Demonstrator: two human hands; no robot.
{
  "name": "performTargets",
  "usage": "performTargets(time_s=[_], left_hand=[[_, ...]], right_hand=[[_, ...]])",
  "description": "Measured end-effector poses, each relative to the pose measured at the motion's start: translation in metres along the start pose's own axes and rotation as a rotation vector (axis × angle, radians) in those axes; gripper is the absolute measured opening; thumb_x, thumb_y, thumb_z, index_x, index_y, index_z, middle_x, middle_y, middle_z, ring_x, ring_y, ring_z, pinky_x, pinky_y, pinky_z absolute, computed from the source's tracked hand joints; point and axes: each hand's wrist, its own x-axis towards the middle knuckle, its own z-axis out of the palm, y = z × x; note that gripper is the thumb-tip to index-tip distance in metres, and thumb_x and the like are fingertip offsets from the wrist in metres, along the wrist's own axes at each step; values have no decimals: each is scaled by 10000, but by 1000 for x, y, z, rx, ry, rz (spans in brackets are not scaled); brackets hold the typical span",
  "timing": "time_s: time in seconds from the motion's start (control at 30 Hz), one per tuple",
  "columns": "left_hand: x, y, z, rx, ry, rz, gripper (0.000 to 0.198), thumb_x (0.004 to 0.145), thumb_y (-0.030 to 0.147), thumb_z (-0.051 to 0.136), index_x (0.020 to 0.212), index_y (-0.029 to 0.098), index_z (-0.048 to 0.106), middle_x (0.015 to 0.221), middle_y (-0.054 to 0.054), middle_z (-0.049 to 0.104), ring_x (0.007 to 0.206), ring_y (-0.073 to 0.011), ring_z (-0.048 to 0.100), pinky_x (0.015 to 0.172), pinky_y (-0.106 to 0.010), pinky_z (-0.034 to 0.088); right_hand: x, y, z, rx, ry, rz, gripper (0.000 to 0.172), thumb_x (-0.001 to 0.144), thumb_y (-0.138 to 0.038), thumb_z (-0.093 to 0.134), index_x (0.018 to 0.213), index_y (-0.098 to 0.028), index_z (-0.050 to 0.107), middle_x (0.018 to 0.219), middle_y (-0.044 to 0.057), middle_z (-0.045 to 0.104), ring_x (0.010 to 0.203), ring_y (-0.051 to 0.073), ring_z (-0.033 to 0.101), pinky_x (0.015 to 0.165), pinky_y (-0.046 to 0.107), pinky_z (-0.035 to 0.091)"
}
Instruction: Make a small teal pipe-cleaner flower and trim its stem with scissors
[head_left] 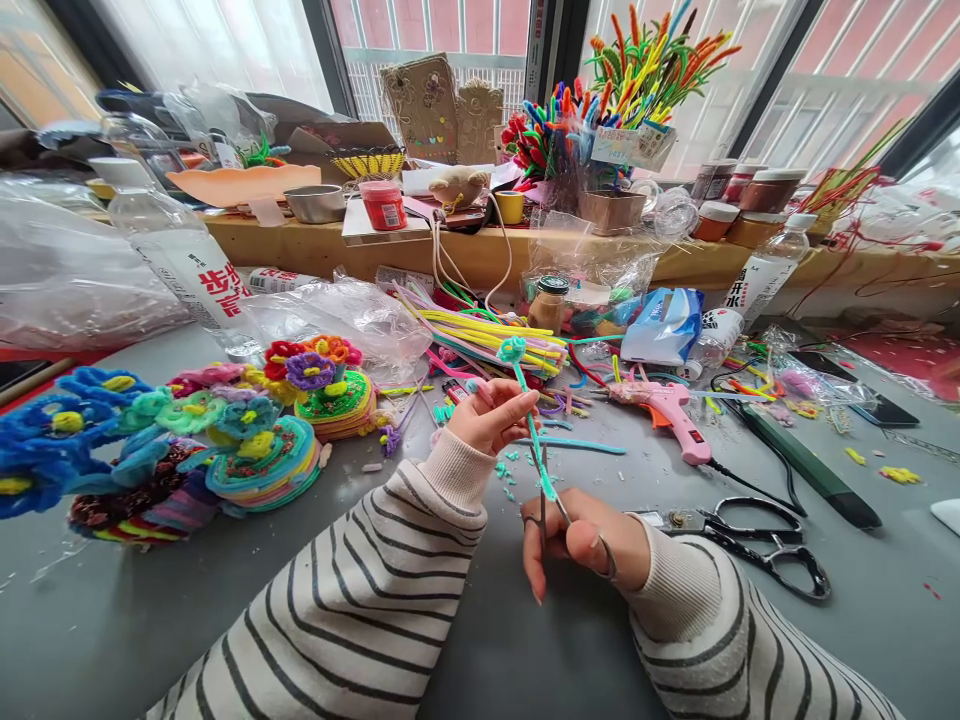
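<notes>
nearest, the right hand is curled around small metal scissors, thumb and fingers at the loops, blades parted and pointing away from the body. just beyond and to its left, the left hand pinches a fuzzy teal stem between thumb and fingertips, about midway up. the stem's long axis slants from a curled teal head, far and a little left, down to a lower end lying by the blades, so that end is closer to the right hand; whether fibre touches metal, i cannot tell. teal clippings dot the grey table beneath. to the right lie black-handled shears and a pink glue gun; to the left, fuzzy blue flowers. farther out, a bundle of coloured stems spreads across. the left bottle carries red characters, seemingly 步步高; the right bottle shows 开水 in dark print. on the back ledge, the red tub has a label too small to read.
</notes>
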Motion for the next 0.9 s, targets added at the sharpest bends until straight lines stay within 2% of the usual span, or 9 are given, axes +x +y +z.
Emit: performTargets(time_s=[0.2, 0.53, 0.63, 0.73, 0.83, 0.9], left_hand=[[1, 1, 0, -19, -19, 12, 267, 474, 229, 703, 593, 135, 483, 459, 59, 526, 408, -41, 512, 403, -120, 401], [8, 3, -5, -97, 95, 24, 278, 468, 185, 701, 580, 148, 449, 487, 53, 537, 414, -35, 507, 412, -119, 418], [8, 4, -5, -122, 112, 10, 281, 471, 184, 700, 605, 153, 455, 466, 59, 533, 412, -39, 519, 403, -109, 417], [7, 5, -5, -125, 119, -6, 282, 475, 186, 700, 624, 153, 463, 458, 60, 533, 403, -41, 523, 399, -107, 421], [5, 5, -4, -103, 87, -20, 272, 485, 190, 698, 626, 151, 468, 470, 56, 539, 409, -44, 530, 396, -108, 424], [4, 3, -4, -95, 53, -49, 273, 481, 196, 702, 623, 150, 473, 475, 55, 539, 411, -44, 531, 395, -107, 426]], right_hand=[[0, 6, 2, 6, 67, 47, 726, 673, -705, 208, 406, -115, 537, 443, 4, 372, 471, 82, 348, 483, 218, 291], [2, 7, 5, 40, 266, 282, 651, 676, -660, 333, 298, -148, 468, 330, -11, 309, 441, 84, 346, 490, 222, 291], [2, 7, 3, 28, 291, 251, 654, 693, -647, 328, 312, -142, 493, 351, -8, 319, 452, 85, 350, 495, 224, 288], [2, 6, 2, -13, 274, 149, 724, 695, -681, 231, 415, -114, 586, 427, -5, 334, 455, 78, 335, 476, 223, 272], [2, 4, 2, -63, 220, 64, 836, 677, -711, 106, 576, -85, 650, 487, 5, 358, 473, 83, 335, 469, 224, 267], [2, 4, 3, -82, 159, 57, 851, 672, -715, 100, 641, -74, 659, 498, 12, 376, 485, 89, 342, 471, 224, 271]])
